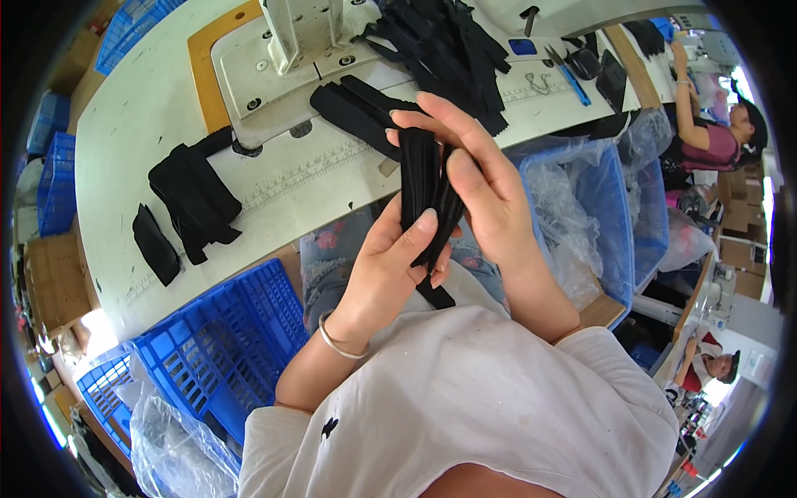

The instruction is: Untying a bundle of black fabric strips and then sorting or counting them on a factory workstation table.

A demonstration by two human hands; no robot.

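Note:
Both hands hold a bundle of black fabric strips (422, 187) upright in front of my chest. My left hand (386, 270) grips the lower part, thumb laid across the front; a silver bangle sits on its wrist. My right hand (481, 178) closes around the upper part from the right, fingers curled over the top. The strips' lower ends hang below my left palm. Just beyond the hands, a flat stack of similar black strips (357, 112) lies on the white sewing table (290, 195).
A white sewing machine (303, 37) stands at the table's far side, with a heap of black strips (448, 41) to its right and more black pieces (195, 199) at the left. Blue crates (224, 340) sit left, plastic-lined blue bins (598, 207) right. Other people work at right.

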